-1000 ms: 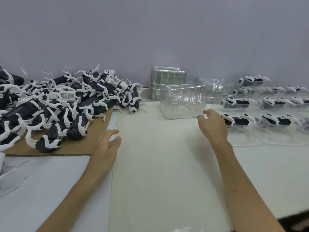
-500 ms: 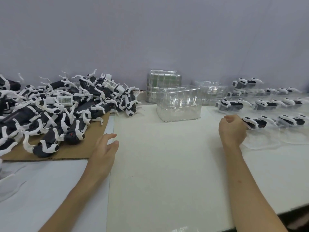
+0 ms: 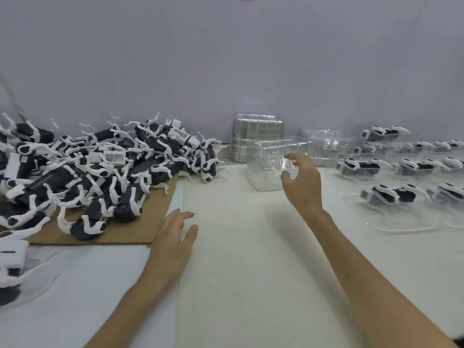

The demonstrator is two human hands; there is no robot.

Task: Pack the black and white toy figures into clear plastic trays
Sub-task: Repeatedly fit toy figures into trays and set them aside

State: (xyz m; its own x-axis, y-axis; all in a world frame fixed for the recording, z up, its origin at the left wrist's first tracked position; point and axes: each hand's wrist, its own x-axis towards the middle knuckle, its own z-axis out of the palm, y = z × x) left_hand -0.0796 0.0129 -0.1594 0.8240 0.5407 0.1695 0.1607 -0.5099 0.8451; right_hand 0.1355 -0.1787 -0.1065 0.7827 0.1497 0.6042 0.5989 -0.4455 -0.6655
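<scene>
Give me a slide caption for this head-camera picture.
Right hand reaches toward a stack of clear trays; left hand lies open near the heap of toy figures.

Grid sticker (image 3: pixel 114 156): white with tiny dark rows. It sits on a toy in the toy pile (image 3: pixel 75 177), up and to the left of the left hand (image 3: pixel 173 244). The print is too small to read.
Top sticker (image 3: pixel 181 133): white with dark stripes, on the highest toy, well above the left hand. It cannot be read.
Side tag (image 3: pixel 205 152): small, on the toy at the pile's right edge, to the left of the right hand (image 3: pixel 302 187). It is too blurry to read.
White block (image 3: pixel 11 254): far to the left of the left hand. It has one short dark mark and no clear letters.
Words or numbers you can read: none.
</scene>
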